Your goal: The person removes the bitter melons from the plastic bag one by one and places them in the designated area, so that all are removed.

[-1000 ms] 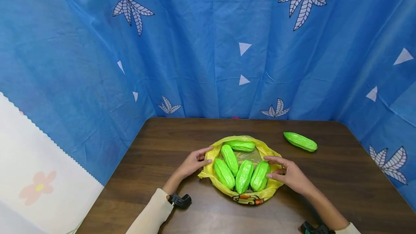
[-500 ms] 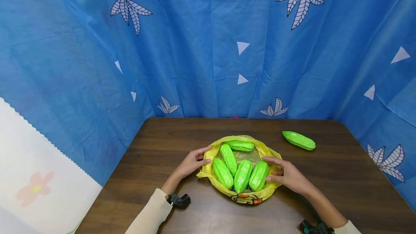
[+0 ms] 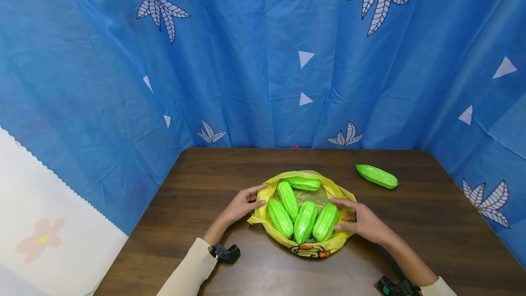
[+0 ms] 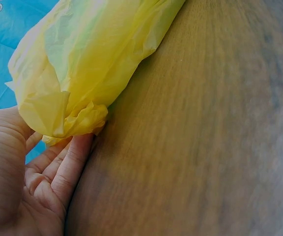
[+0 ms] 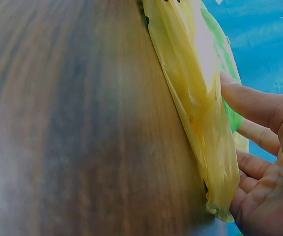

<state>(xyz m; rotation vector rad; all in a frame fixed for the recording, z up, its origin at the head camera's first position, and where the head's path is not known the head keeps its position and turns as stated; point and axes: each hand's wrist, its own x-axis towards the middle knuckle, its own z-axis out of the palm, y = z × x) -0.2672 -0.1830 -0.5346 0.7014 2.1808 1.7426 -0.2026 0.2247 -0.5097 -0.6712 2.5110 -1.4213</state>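
Note:
A yellow plastic bag point(image 3: 269, 229) lies on the table with its mouth spread wide. Several shiny bright-green, ridged, gourd-like vegetables point(image 3: 306, 221) show inside, mostly side by side near its front. My left hand point(image 3: 240, 205) holds the bag's left side, thumb and index finger over the rim; in the left wrist view, other fingers point(image 4: 70, 164) reach under its crumpled edge. On the opposite side my right hand point(image 3: 365, 220) holds the rim with fingers curved, the thumb close to the rightmost vegetable point(image 3: 326, 222). Its thumb point(image 5: 249, 101) lies against the bag in the right wrist view.
Another green vegetable point(image 3: 376, 176) lies apart on the dark wooden table point(image 3: 213, 168), toward the back right. A blue curtain point(image 3: 246, 58) with leaf prints hangs behind and beside the table. White cloth point(image 3: 53, 214) with a flower print is at the left.
Both hands keep their places on the bag, and the vegetables stay put inside it. The head view has shifted slightly.

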